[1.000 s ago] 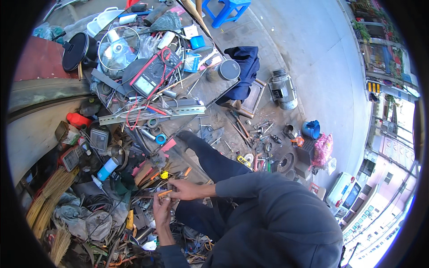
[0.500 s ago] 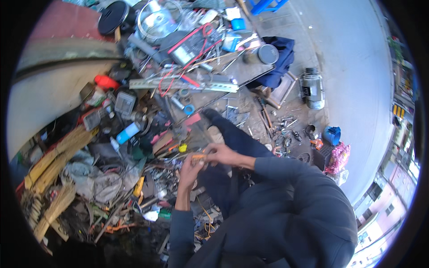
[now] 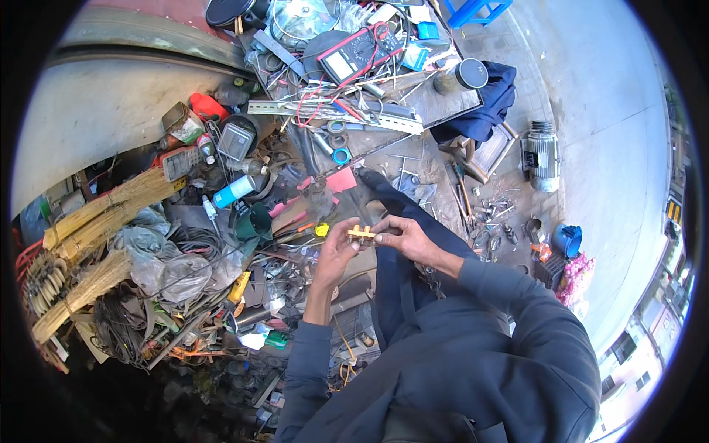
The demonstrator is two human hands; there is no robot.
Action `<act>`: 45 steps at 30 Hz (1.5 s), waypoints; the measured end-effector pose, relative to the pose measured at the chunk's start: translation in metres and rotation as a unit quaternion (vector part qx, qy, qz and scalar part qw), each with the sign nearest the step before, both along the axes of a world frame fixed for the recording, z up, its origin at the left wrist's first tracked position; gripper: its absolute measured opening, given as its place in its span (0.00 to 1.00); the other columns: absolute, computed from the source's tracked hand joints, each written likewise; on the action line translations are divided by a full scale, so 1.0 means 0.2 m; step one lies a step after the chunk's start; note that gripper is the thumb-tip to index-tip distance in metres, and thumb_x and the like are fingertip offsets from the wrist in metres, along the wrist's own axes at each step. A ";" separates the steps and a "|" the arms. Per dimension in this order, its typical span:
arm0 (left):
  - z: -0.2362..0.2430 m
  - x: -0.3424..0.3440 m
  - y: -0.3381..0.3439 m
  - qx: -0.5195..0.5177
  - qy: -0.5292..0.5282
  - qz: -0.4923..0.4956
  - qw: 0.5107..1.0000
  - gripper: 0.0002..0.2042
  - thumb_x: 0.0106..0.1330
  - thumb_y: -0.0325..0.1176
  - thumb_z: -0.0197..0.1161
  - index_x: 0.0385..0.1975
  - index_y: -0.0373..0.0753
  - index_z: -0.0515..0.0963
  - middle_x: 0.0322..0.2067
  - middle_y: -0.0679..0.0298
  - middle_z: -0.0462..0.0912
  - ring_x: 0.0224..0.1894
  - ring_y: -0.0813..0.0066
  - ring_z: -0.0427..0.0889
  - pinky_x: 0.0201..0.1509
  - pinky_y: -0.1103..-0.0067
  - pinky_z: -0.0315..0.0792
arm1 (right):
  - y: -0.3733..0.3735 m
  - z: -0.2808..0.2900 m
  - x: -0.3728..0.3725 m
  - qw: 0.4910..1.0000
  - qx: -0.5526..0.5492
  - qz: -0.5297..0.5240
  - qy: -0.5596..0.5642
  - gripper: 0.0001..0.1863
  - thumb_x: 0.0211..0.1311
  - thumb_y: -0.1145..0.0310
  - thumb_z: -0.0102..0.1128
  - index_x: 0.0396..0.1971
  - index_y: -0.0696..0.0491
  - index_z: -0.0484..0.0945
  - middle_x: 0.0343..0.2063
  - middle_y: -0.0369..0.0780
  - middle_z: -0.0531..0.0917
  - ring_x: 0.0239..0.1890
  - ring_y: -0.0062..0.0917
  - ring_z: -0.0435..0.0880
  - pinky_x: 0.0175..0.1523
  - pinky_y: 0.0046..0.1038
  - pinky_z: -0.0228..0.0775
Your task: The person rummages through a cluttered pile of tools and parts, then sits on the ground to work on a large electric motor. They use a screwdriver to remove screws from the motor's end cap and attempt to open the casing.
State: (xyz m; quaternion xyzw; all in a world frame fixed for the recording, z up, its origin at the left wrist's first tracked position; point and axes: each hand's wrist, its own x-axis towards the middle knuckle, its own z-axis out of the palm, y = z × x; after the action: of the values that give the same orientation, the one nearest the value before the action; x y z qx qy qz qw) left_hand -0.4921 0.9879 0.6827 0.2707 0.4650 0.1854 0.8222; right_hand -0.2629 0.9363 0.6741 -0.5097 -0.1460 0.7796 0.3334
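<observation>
Between my two hands is a small yellow-orange piece (image 3: pixel 361 234) with short raised knobs along its upper side; its exact kind cannot be made out. My left hand (image 3: pixel 337 247) pinches it from the left, thumb and fingertips on its end. From the right, my right hand (image 3: pixel 406 238) grips the other end with thumb and forefinger. Both hands are above my dark-trousered lap, well off the ground. Just left of the left hand, a bright yellow round item (image 3: pixel 322 229) lies among the clutter.
On the bench ahead lie a multimeter (image 3: pixel 360 57) with red leads, a slotted metal rail (image 3: pixel 336 117) and a dark-lidded jar (image 3: pixel 470 74). A finned electric motor (image 3: pixel 541 156) stands right. Straw brooms (image 3: pixel 111 214), a spray can (image 3: pixel 234 192) and scrap crowd the left. Loose tools lie right.
My head view has shifted, so the bench and clutter sit differently in it. Both hands still hold the yellow-orange piece, which now shows more openly between the fingertips, its knobs visible.
</observation>
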 end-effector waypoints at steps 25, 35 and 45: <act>0.14 0.18 -0.75 0.080 -0.132 0.052 0.987 0.28 0.71 0.27 0.66 0.70 0.34 0.66 0.70 0.48 0.73 0.72 0.60 0.72 0.79 0.65 0.60 | -0.72 0.21 0.09 0.953 0.219 0.007 -0.207 0.22 0.58 0.77 0.71 0.53 0.59 0.80 0.49 0.42 0.76 0.52 0.30 0.83 0.61 0.31 0.77; 0.14 0.81 -0.92 0.051 0.017 -0.018 0.998 0.24 0.77 0.36 0.66 0.66 0.32 0.72 0.58 0.55 0.81 0.58 0.67 0.83 0.63 0.69 0.79 | -1.02 0.15 0.67 0.990 0.093 -0.066 -0.087 0.22 0.60 0.73 0.76 0.53 0.57 0.80 0.45 0.39 0.81 0.46 0.24 0.85 0.54 0.29 0.78; 0.12 1.75 -1.12 0.055 0.135 -0.168 0.975 0.21 0.76 0.38 0.68 0.62 0.33 0.76 0.51 0.59 0.86 0.50 0.74 0.85 0.53 0.77 0.80 | -1.44 0.03 1.55 0.982 0.036 -0.186 0.021 0.16 0.69 0.72 0.70 0.54 0.57 0.80 0.46 0.37 0.85 0.50 0.21 0.85 0.56 0.27 0.78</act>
State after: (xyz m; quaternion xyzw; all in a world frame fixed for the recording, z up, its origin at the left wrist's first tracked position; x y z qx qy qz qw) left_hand -0.1413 0.7638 0.7066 0.4128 0.5089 0.0315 0.7547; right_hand 0.0468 0.6474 0.6794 -0.4991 -0.0700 0.7088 0.4936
